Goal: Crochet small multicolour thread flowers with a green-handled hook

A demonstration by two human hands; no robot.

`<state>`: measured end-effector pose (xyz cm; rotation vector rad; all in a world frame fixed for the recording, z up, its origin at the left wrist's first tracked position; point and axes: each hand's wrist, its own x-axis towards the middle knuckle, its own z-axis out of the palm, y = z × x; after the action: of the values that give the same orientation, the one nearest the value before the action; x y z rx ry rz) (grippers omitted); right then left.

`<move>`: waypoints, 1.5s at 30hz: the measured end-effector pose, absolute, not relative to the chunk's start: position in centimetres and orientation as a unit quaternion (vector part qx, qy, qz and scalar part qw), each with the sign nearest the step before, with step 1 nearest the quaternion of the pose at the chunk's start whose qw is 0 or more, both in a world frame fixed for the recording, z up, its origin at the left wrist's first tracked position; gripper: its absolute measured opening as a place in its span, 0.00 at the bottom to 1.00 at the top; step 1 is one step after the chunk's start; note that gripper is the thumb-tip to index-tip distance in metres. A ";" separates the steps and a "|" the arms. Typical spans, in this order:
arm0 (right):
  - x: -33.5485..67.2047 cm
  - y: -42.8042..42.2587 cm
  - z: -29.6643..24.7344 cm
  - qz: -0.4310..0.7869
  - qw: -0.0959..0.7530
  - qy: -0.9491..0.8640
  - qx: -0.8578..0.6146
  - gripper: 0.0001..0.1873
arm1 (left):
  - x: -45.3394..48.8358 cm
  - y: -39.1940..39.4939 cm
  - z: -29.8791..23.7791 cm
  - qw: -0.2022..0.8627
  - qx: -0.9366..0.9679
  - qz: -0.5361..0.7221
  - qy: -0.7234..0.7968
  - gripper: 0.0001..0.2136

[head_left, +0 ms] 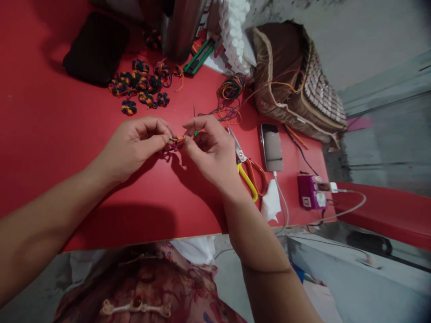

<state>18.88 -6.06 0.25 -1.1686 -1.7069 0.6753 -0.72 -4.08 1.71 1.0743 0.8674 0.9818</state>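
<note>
My left hand point(136, 143) pinches one side of a small piece of multicoloured thread work point(178, 142), with loose thread ends hanging below it. At the other side, my right hand point(212, 150) has thumb and forefinger closed on the same piece. Something green point(196, 133) shows behind the right forefinger; its kind is hidden by the fingers. Beyond the hands, several small crocheted thread flowers point(143, 84) in dark green, yellow and red lie in a cluster. Strands run from near my right hand to a tangled bundle of thread point(231, 87).
Right of my hand lie open scissors point(249, 168) with yellow and orange handles, a phone point(272, 147) on a white cable, and a purple socket box point(311, 192). Farther back are a green box cutter point(199, 57), a dark pouch point(97, 48) and a brown fabric bag point(286, 63) on the red table point(101, 229).
</note>
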 end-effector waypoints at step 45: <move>18.1 -5.6 0.9 0.627 0.508 -0.406 -0.428 0.16 | -0.9 -3.8 1.4 0.776 0.396 0.336 0.358 0.05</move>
<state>18.12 -5.62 0.89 -1.0313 -0.9792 1.5118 -0.89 -3.79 1.39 0.8566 0.7757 0.7273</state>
